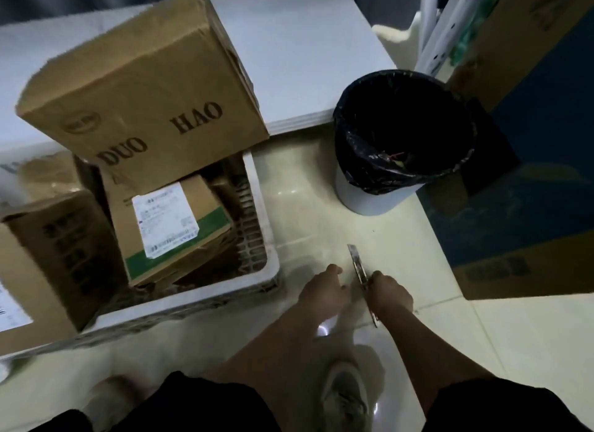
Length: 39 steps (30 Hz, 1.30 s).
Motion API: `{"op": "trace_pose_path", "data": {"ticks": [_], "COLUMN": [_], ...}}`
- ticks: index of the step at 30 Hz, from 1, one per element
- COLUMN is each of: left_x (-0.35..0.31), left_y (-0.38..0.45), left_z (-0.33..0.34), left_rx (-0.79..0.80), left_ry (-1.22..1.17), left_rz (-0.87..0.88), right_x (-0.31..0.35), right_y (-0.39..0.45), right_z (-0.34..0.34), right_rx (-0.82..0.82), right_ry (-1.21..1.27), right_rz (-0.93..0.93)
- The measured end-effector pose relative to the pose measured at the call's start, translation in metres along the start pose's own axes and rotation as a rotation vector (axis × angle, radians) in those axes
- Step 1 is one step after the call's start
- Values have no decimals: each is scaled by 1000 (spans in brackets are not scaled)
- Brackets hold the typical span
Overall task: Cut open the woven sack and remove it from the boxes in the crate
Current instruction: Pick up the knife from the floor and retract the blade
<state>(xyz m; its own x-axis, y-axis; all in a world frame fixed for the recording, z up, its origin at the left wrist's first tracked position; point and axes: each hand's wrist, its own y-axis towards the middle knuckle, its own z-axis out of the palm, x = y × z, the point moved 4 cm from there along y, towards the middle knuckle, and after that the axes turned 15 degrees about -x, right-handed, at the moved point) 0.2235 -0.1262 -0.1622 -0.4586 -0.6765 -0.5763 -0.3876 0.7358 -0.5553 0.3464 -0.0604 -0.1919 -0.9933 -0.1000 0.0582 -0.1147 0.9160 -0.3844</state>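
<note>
Right hand (pixel 390 292) grips the knife (pixel 361 272) beside the crate (pixel 263 206), blade out near the loosely curled, empty left hand (pixel 323 287); sack unseen, boxes (pixel 173 222) inside — a slip could nick fingers.

"DUO HAO" on tilted carton (pixel 141 87)

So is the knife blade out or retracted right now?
Out: the utility knife gripped by the right hand shows bare blade extending past the fingers.
</note>
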Motion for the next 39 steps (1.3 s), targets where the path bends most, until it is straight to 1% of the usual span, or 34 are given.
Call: {"op": "trace_pose_path", "data": {"ticks": [4, 9, 11, 13, 15, 17, 20, 24, 26, 28, 30, 32, 35, 36, 37, 39], "left_x": [19, 33, 36, 36, 35, 36, 43, 52, 52, 48, 44, 39, 33, 29, 24, 10], "left_y": [14, 21, 24, 23, 21, 19, 18, 18, 17, 16, 15, 13, 6, 1, -2, -15], "left_z": [13, 13, 11, 7, 2, -3, -9, -9, -6, -3, -4, -6, -7, -9, -11, -18], "left_rx": [66, 101, 97, 82, 77, 71, 51, 52, 63, 69, 73, 88, 92, 70, 51, 60], "left_ry": [-43, -82, -156, -235, -241, -215, -242, -225, -190, -208, -228, -224, -225, -218, -193, -175], "left_rz": [-113, -192, -237, -274, -270, -249, -249, -260, -246, -242, -243, -243, -262, -261, -258, -262], "right_x": [-11, -4, 0, 5, 12, 18, 23, 27, 29, 31, 30, 30, 34, 37, 42, 55], "right_y": [12, 16, 15, 14, 10, 6, -4, -18, -20, -18, -16, -10, -4, -2, 0, -2], "right_z": [29, 51, 52, 53, 49, 50, 52, 61, 66, 69, 70, 68, 53, 40, 24, -17], "right_rx": [-24, -31, 20, 62, 87, 110, 53, -48, -70, -71, -15, 122, 322, 372, 420, 507], "right_ry": [71, 156, 229, 256, 231, 250, 268, 271, 274, 299, 274, 262, 464, 536, 594, 640], "right_rz": [79, 192, 257, 269, 276, 330, 370, 341, 331, 329, 281, 231, 277, 285, 270, 176]}}
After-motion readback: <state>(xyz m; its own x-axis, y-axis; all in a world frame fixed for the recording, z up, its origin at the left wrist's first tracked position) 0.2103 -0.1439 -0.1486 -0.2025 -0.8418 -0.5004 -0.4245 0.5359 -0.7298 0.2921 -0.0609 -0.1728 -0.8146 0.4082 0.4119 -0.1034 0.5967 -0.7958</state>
